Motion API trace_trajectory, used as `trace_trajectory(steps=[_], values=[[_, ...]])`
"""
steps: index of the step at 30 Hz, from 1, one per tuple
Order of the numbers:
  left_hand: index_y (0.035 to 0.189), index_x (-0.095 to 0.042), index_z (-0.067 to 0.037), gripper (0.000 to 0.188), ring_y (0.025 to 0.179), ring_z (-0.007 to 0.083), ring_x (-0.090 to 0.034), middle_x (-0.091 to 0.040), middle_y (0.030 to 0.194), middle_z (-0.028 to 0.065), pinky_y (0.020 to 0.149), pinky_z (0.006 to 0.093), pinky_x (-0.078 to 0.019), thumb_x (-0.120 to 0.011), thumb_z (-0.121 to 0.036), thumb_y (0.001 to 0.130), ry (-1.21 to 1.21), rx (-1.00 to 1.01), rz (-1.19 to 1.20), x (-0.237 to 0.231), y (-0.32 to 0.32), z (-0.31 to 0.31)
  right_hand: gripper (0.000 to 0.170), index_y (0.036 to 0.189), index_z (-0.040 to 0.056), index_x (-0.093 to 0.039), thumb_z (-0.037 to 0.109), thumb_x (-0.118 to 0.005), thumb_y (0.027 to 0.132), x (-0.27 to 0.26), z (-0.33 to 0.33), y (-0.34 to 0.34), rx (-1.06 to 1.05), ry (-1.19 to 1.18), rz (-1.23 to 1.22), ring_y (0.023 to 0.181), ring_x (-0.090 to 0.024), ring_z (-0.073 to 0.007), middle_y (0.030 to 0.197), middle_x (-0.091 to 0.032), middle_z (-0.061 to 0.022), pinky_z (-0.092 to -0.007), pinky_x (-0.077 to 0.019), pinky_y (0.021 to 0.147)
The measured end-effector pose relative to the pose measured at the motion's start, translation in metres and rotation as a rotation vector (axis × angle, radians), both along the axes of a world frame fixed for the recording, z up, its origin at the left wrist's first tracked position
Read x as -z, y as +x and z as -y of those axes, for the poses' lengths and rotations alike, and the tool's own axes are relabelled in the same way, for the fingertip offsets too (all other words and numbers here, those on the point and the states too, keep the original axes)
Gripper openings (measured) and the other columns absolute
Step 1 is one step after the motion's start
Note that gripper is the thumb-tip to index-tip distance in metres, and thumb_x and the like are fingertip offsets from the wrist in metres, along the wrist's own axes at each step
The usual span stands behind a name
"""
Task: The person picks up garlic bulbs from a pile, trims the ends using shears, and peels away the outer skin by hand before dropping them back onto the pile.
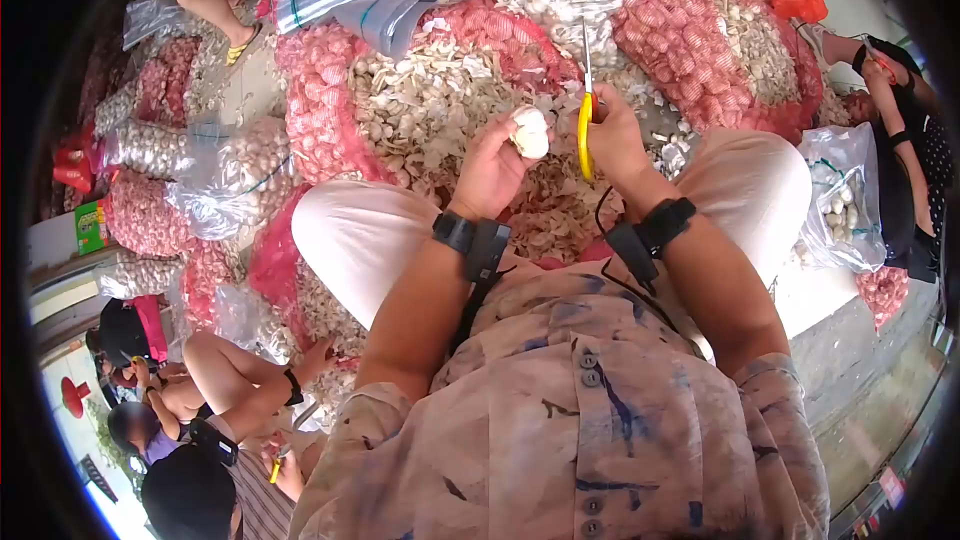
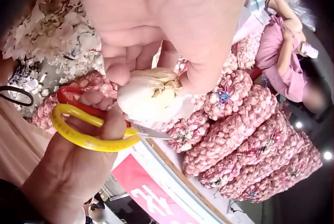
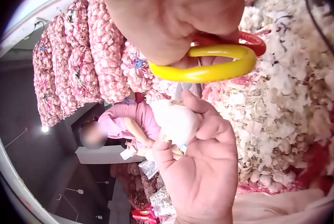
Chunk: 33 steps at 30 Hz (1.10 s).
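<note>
A pale garlic bulb (image 1: 530, 133) is pinched between the thumb and fingers of my left hand (image 1: 492, 172). In the left wrist view the bulb (image 2: 148, 96) shows its rough tan base toward the camera. My right hand (image 1: 618, 140) grips a pair of scissors (image 1: 586, 130) with yellow and red handles, the blades pointing away from me in the head view. The yellow handle loop (image 3: 209, 63) stands out in the right wrist view, close by the bulb. Below both hands lies a heap of dry garlic skins (image 1: 555, 210) between my knees.
An open red mesh sack of garlic (image 1: 325, 90) stands ahead on the left, another mesh sack (image 1: 680, 40) ahead on the right. Clear plastic bags (image 1: 385, 5) lie at the back. A bag of bulbs (image 1: 840, 190) sits by my right knee. Other people sit on both sides.
</note>
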<state>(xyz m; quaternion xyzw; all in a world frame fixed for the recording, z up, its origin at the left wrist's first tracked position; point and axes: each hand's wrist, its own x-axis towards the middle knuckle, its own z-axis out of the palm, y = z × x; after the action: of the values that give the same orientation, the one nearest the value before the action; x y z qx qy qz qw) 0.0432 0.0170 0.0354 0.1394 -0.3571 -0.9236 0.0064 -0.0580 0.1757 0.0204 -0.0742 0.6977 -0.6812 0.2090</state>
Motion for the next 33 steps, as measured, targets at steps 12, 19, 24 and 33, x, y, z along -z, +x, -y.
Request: trace_trajectory(steps=[12, 19, 24, 33], values=[[0.128, -0.052, -0.008, 0.029, 0.105, 0.0184, -0.062, -0.061, 0.120, 0.0068, 0.083, 0.0405, -0.0571, -0.053, -0.015, 0.100, -0.279, -0.034, 0.119, -0.013, 0.002, -0.009, 0.038, 0.118, 0.0070, -0.052, 0.005, -0.073, 0.085, -0.026, 0.004, 0.013, -0.181, 0.027, -0.141, 0.088, -0.061, -0.0112, 0.098, -0.064, -0.0056, -0.0271, -0.0515, 0.077], [0.130, -0.051, -0.007, 0.035, 0.107, 0.0179, -0.061, -0.061, 0.117, 0.0080, 0.086, 0.0365, -0.0552, -0.054, -0.002, 0.095, -0.390, -0.008, -0.054, -0.005, -0.001, -0.008, 0.034, 0.113, 0.0030, -0.053, 0.000, -0.071, 0.084, -0.030, 0.000, 0.009, -0.146, -0.226, 0.086, 0.077, -0.061, -0.0104, 0.086, -0.063, -0.0035, -0.0266, -0.0517, 0.067], [0.128, -0.051, -0.005, 0.043, 0.103, 0.0120, -0.059, -0.060, 0.114, 0.0055, 0.085, 0.0251, -0.0517, -0.056, 0.011, 0.088, -0.469, -0.064, -0.025, -0.010, -0.002, -0.006, 0.036, 0.119, 0.0073, -0.052, 0.001, -0.068, 0.088, -0.039, 0.002, 0.012, -0.199, -0.187, -0.008, 0.084, -0.063, -0.0120, 0.102, -0.065, -0.0067, -0.0264, -0.0530, 0.075], [0.128, -0.050, -0.001, 0.045, 0.111, 0.0156, -0.059, -0.061, 0.122, 0.0093, 0.094, 0.0285, -0.0484, -0.058, 0.011, 0.085, -0.559, 0.053, -0.067, -0.007, 0.002, -0.003, 0.032, 0.113, 0.0057, -0.055, -0.003, -0.067, 0.085, -0.023, 0.002, 0.005, -0.224, -0.080, -0.102, 0.081, -0.060, -0.0083, 0.091, -0.064, -0.0030, -0.0223, -0.0491, 0.073]])
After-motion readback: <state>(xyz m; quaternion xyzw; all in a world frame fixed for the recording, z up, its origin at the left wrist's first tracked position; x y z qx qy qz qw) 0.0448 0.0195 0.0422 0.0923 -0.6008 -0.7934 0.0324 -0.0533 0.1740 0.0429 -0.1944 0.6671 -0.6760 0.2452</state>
